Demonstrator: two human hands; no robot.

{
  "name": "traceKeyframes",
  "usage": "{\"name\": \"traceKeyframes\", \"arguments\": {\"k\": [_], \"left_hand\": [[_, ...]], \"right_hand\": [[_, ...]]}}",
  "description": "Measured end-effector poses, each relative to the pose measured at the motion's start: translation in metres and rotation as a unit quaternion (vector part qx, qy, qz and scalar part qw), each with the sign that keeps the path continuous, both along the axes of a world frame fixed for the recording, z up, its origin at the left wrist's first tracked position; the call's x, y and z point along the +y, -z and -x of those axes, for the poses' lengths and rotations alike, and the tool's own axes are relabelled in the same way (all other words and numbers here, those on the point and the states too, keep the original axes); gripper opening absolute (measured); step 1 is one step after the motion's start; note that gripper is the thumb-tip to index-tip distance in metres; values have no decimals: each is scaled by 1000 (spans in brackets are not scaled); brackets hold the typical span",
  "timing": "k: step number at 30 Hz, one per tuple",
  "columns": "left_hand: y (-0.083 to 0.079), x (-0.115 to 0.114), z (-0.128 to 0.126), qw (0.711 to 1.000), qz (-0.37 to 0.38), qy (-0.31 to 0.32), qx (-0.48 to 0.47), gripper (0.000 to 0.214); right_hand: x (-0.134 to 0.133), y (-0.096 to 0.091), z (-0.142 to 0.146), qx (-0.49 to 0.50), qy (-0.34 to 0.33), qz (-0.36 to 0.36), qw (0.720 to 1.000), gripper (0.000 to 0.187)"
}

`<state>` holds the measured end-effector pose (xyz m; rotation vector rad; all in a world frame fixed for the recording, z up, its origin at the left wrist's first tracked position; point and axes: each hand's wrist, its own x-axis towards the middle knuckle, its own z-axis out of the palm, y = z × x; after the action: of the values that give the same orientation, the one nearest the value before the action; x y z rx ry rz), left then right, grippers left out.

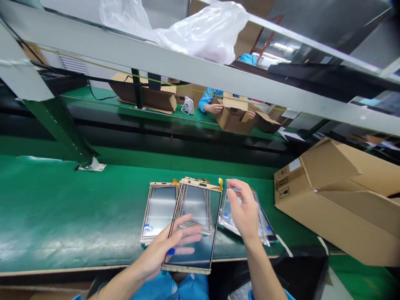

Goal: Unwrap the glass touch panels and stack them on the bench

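Note:
My left hand [162, 248] grips a clear glass touch panel [196, 208] with a thin dark border, at its lower left edge. The fingers show through the glass from behind. The panel is raised and tilted, with an orange flex tab [220, 183] at its top right corner. To the right of that corner is my right hand [245, 208], its thumb and fingers bent but apart, with nothing visible between them. Beneath and left of the raised panel lies a stack of similar panels [158, 212]. More panels [229, 214] lie beneath my right hand, partly hidden by it.
An open cardboard box [343, 221] stands at the right on the green bench [78, 208]. A metal post [59, 121] and a rail [175, 62] cross ahead, with clear plastic bags [206, 29] above. Behind, a co-worker's hands touch another cardboard box [237, 118].

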<state>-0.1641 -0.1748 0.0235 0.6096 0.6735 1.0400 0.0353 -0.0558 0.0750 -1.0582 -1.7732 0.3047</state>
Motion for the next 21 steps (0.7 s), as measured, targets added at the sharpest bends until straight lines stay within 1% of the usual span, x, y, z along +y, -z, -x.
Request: {"name": "traceKeyframes", "arguments": {"k": [3, 4, 5, 6, 7, 8, 9, 11, 12, 13, 14, 15, 17, 19, 21], "left_hand": [[7, -8, 5, 999, -16, 17, 26, 49], [8, -10, 6, 999, -22, 23, 33, 49], [9, -12, 8, 999, -28, 27, 36, 49], [9, -14, 9, 998, -33, 29, 38, 49], [9, -15, 11, 998, -37, 29, 37, 49], [10, -16, 12, 998, -39, 27, 34, 48], [10, -18, 13, 998, -40, 25, 29, 48], [11, -20, 16, 999, -37, 23, 22, 47], [11, -20, 17, 999, -35, 23, 22, 47], [11, -21, 18, 999, -33, 24, 23, 48], [11, -21, 19, 999, -30, 26, 28, 48], [11, -21, 20, 999, -26, 27, 33, 49], [10, -21, 21, 999, -16, 28, 39, 50], [8, -22, 22, 999, -10, 30, 39, 50], [6, -22, 25, 998, -12, 32, 46, 51]], "right_hand": [[-4, -5, 11, -42, -43, -36, 998, 17], [-5, -6, 14, -55, -61, -29, 996, 18], [-5, -7, 16, -54, -73, -4, 996, 20], [-4, -7, 17, -35, -82, 35, 995, 24], [-1, -6, 17, 3, -92, 85, 992, 28], [2, -5, 16, 52, -107, 146, 982, 32], [6, -3, 14, 100, -128, 216, 963, 37], [12, -1, 9, 167, -183, 356, 901, 49], [13, -1, 7, 179, -207, 410, 870, 51], [13, -2, 5, 177, -224, 448, 847, 52], [12, -3, 4, 165, -233, 464, 838, 52], [9, -5, 4, 144, -238, 462, 842, 51], [2, -7, 5, 83, -231, 427, 871, 49], [-5, -6, 6, 36, -206, 383, 900, 46], [-11, 0, 6, 23, -175, 342, 923, 44]]}}
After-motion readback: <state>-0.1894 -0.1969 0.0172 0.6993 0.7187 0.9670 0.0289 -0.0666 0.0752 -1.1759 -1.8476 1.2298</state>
